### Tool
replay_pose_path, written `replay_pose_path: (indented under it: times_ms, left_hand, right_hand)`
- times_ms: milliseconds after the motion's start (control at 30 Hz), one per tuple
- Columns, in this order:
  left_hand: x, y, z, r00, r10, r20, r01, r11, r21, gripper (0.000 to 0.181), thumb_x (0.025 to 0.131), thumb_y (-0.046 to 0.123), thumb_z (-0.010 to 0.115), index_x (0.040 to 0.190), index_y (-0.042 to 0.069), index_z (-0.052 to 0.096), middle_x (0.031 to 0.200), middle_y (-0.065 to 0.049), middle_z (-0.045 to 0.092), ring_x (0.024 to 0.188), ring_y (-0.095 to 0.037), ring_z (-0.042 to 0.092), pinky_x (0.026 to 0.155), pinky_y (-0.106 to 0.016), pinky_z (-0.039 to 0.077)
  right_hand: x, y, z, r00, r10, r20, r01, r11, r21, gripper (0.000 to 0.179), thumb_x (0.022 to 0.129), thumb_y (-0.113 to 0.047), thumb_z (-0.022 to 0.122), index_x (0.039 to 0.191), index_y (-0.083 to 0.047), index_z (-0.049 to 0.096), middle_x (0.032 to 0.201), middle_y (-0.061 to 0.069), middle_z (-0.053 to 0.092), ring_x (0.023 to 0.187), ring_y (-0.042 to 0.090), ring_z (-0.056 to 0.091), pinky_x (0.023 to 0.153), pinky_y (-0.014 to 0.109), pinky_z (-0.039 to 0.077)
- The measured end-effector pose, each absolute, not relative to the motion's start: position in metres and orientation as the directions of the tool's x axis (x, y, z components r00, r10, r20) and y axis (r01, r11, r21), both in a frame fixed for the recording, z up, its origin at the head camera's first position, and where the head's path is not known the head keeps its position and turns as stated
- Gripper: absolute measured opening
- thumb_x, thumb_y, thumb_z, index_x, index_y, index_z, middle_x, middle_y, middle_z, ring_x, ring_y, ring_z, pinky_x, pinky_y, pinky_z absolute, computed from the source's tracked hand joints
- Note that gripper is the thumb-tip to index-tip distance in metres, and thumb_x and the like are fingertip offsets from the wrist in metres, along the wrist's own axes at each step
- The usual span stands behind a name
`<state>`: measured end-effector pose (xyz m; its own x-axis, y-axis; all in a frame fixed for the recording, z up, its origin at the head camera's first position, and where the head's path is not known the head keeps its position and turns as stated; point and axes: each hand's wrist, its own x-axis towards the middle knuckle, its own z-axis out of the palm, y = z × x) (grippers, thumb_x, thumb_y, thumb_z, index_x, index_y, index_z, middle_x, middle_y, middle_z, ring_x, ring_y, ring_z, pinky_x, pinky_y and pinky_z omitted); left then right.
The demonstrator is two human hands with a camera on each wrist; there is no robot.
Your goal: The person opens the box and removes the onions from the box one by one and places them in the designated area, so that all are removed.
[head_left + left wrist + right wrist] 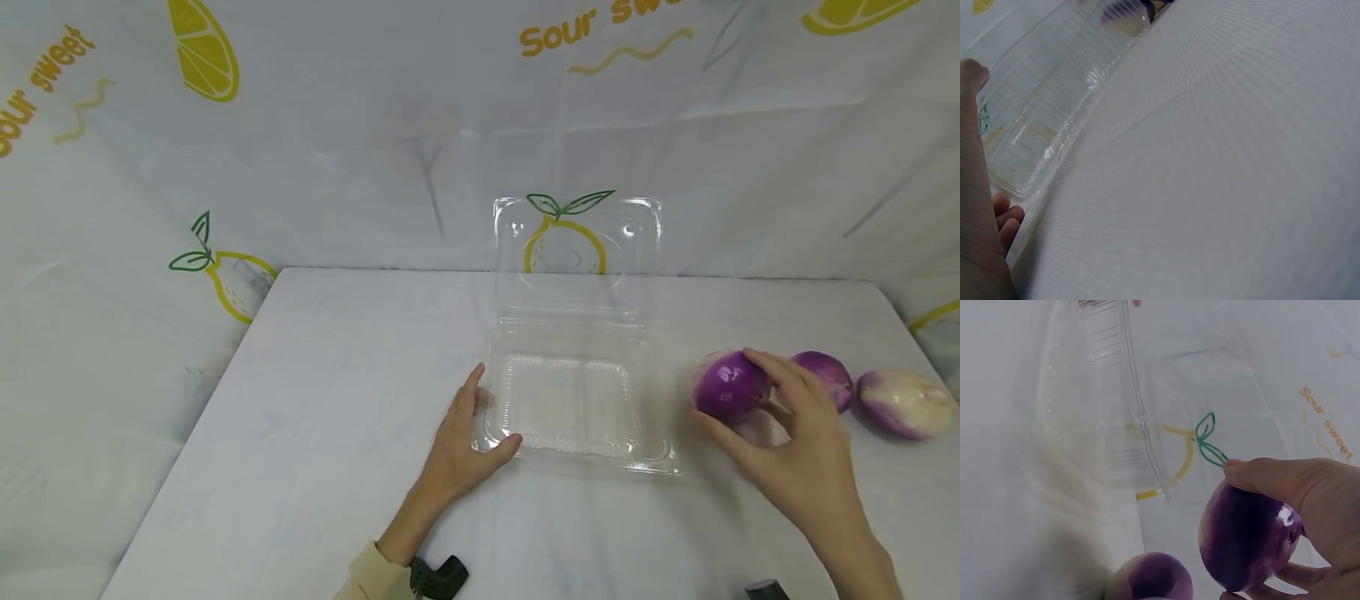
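My right hand (pixel 806 442) holds a glossy purple-and-white round vegetable (pixel 731 387) between thumb and fingers, to the right of a clear plastic clamshell container (pixel 570 454). In the right wrist view, the held vegetable (pixel 1244 537) shows a small dark scar on its side. The container's lid (pixel 577 292) stands raised at the back, and its base lies bare inside. At the base's front left corner, my left hand (pixel 457 446) rests with thumb and index finger spread along the rim. More of its fingertips (pixel 1010 219) show beside the container in the left wrist view.
Beside and behind my right hand lie more such vegetables: a purple one (pixel 828 379), a paler one (pixel 903 404) and one partly hidden under the hand (pixel 759 429). The white table (pixel 300 467) ends at a lemon-printed sheet (pixel 360 150) behind.
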<state>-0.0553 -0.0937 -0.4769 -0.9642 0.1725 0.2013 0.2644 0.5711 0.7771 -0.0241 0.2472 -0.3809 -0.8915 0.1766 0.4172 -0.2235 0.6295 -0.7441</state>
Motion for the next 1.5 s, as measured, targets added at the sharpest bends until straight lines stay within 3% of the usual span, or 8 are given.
replay_pose_path:
  times_ms: [133, 433, 567, 700, 967, 1133, 1367, 1500]
  left_hand:
    - [-0.055, -0.094, -0.476, -0.962, 0.175, 0.208, 0.272, 0.568, 0.777, 0.098, 0.081, 0.046, 0.073, 0.162, 0.017, 0.026, 0.127, -0.007, 0.061, 0.116, -0.021, 0.06, 0.101, -0.046, 0.053]
    - [-0.054, -0.094, -0.476, -0.964, 0.171, 0.204, 0.266, 0.565, 0.781, 0.098, 0.081, 0.046, 0.073, 0.162, 0.018, 0.026, 0.127, -0.007, 0.061, 0.117, -0.021, 0.06, 0.101, -0.047, 0.053]
    - [-0.055, -0.095, -0.477, -0.959, 0.176, 0.221, 0.282, 0.567, 0.774, 0.098, 0.081, 0.045, 0.074, 0.162, 0.016, 0.026, 0.125, -0.007, 0.061, 0.115, -0.02, 0.06, 0.1, -0.044, 0.054]
    - [-0.055, -0.095, -0.477, -0.955, 0.181, 0.234, 0.296, 0.564, 0.771, 0.098, 0.08, 0.043, 0.075, 0.161, 0.012, 0.028, 0.123, -0.006, 0.061, 0.113, -0.019, 0.06, 0.1, -0.04, 0.053]
    - [-0.055, -0.095, -0.476, -0.956, 0.179, 0.234, 0.294, 0.559, 0.775, 0.098, 0.08, 0.043, 0.075, 0.161, 0.012, 0.028, 0.123, -0.005, 0.061, 0.113, -0.019, 0.06, 0.1, -0.039, 0.053]
    - [-0.055, -0.094, -0.477, -0.955, 0.181, 0.234, 0.296, 0.561, 0.773, 0.098, 0.081, 0.044, 0.074, 0.161, 0.012, 0.028, 0.122, -0.005, 0.061, 0.112, -0.019, 0.06, 0.101, -0.039, 0.053]
    - [-0.055, -0.094, -0.478, -0.96, 0.177, 0.218, 0.281, 0.573, 0.77, 0.098, 0.081, 0.047, 0.073, 0.162, 0.014, 0.027, 0.123, -0.005, 0.061, 0.113, -0.018, 0.06, 0.099, -0.041, 0.054]
    - [-0.055, -0.094, -0.478, -0.961, 0.177, 0.213, 0.277, 0.573, 0.772, 0.098, 0.081, 0.047, 0.073, 0.162, 0.015, 0.027, 0.124, -0.005, 0.06, 0.113, -0.018, 0.06, 0.1, -0.041, 0.054]
  right_hand:
    - [-0.02, 0.257, -0.381, -0.88, 0.224, 0.418, -0.2, 0.623, -0.756, 0.093, 0.052, 0.02, 0.089, 0.138, 0.0, 0.06, 0.127, -0.023, 0.048, 0.103, -0.014, 0.055, 0.089, -0.004, 0.042]
    - [-0.008, 0.288, -0.382, -0.882, 0.325, 0.34, -0.053, 0.649, -0.759, 0.095, 0.059, 0.012, 0.091, 0.145, -0.008, 0.056, 0.122, -0.03, 0.044, 0.11, -0.017, 0.045, 0.082, -0.008, 0.037]
    - [-0.007, 0.303, -0.386, -0.861, 0.331, 0.387, -0.093, 0.645, -0.759, 0.092, 0.056, 0.02, 0.088, 0.14, -0.005, 0.06, 0.117, -0.029, 0.054, 0.105, -0.018, 0.053, 0.085, -0.005, 0.039]
    - [-0.003, 0.318, -0.395, -0.839, 0.358, 0.41, -0.102, 0.637, -0.764, 0.089, 0.061, 0.024, 0.082, 0.142, -0.006, 0.059, 0.127, -0.028, 0.056, 0.116, -0.014, 0.054, 0.087, -0.004, 0.039]
    - [0.0, 0.334, -0.412, -0.799, 0.557, 0.226, 0.165, 0.565, -0.808, 0.087, 0.073, 0.012, 0.082, 0.148, -0.021, 0.053, 0.139, -0.028, 0.048, 0.13, -0.006, 0.049, 0.09, -0.004, 0.037]
    - [0.005, 0.347, -0.425, -0.832, 0.527, 0.172, 0.18, 0.55, -0.815, 0.088, 0.078, 0.008, 0.081, 0.155, -0.014, 0.043, 0.139, -0.028, 0.043, 0.142, -0.001, 0.042, 0.085, -0.008, 0.033]
    - [0.009, 0.36, -0.44, -0.865, 0.488, 0.116, 0.204, 0.554, -0.807, 0.092, 0.085, 0.001, 0.079, 0.161, -0.015, 0.03, 0.166, -0.004, 0.028, 0.152, 0.007, 0.027, 0.084, -0.011, 0.029]
    - [0.01, 0.364, -0.444, -0.879, 0.463, 0.111, 0.196, 0.565, -0.802, 0.092, 0.085, 0.0, 0.079, 0.161, -0.018, 0.031, 0.161, -0.012, 0.033, 0.147, -0.004, 0.029, 0.081, -0.011, 0.03]
